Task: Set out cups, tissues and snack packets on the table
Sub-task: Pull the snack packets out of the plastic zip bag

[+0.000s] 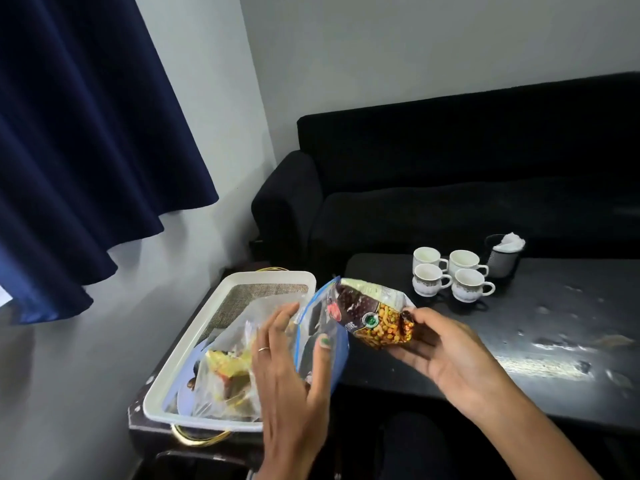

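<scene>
My right hand grips a brown and green snack packet by its end, half out of the mouth of a clear zip bag. My left hand holds that bag open by its blue-edged rim, thumb on one side and fingers on the other. More packets lie inside the bag, which rests in a white tray. Several white cups stand grouped on the dark table. Behind them a dark holder with white tissues stands upright.
The tray sits on a small dark side table at the left, with a gold handle at its near end. A black sofa runs behind the table. Blue curtains hang at the left wall.
</scene>
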Demonstrator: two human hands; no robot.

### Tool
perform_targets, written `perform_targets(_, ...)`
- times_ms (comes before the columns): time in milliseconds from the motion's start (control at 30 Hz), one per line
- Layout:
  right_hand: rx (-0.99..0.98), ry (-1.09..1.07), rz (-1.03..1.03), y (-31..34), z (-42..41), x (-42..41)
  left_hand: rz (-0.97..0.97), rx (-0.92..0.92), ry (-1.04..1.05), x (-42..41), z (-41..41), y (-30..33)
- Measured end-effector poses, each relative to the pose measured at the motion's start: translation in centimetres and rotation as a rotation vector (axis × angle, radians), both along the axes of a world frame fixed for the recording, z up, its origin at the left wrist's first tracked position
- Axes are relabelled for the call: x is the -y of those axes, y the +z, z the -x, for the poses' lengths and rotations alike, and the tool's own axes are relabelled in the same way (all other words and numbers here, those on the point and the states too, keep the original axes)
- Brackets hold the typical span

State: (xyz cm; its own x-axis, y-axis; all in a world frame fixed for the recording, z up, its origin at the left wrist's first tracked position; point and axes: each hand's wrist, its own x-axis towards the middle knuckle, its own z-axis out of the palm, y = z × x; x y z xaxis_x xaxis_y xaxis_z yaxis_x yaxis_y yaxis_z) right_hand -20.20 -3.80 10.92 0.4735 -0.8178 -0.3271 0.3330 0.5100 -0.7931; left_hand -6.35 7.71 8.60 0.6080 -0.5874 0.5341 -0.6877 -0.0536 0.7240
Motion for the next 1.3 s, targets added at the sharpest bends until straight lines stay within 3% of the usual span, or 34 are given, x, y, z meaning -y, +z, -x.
perform_targets(67, 0.059, 0.002, -0.114, -0.2, 0.5, 0.1, 0.040, -0.158, -0.105, 0.7, 1.7, 0.2)
perform_targets(167, 0.100, 0.039, -0.198, -0.5, 1.2, 0.2, 0.070, -0.598, -0.295, 2.5, 3.3, 0.5)
perform_targets(300, 0.120, 0.024, -0.247, -0.7, 2.1, 0.6, 0.022, -1.044, -0.363, 5.4, 3.6, 0.6)
perform_targets(533, 0.155, 0.027, -0.356, -2.1, 3.0, 0.8, -0.015, -1.319, -0.444, 5.6, 3.9, -0.6)
perform_targets(633, 0.163, 0.072, -0.378, -2.6, 2.6, 0.5, -0.052, -1.358, -0.478, 5.5, 3.7, -1.0)
perform_targets(733, 0.072, 0.173, -0.293, -2.8, 2.5, 0.3, -0.031, -1.260, -0.439, 5.5, 3.4, -1.0)
perform_targets(900, -0.225, 0.059, 0.006, -3.2, 2.6, 0.5, -0.008, -1.102, -0.291, 5.5, 3.0, -1.0)
perform_targets(967, -0.248, 0.021, 0.144, -3.0, 2.7, 0.5, -0.019, -1.055, -0.272, 5.5, 3.1, -0.9)
perform_targets(1067, -0.255, 0.159, 0.367, -2.7, 2.7, 0.1, -0.020, -0.938, -0.294, 5.2, 3.4, -1.0)
perform_targets(1167, -0.262, 0.210, 0.435, -2.8, 2.1, -0.6, -0.021, -0.830, -0.355, 5.0, 4.0, -0.7)
perform_targets(1300, -0.280, 0.037, 0.389, -3.4, 1.9, -0.4, -0.052, -0.963, -0.323, 5.0, 3.9, -1.1)
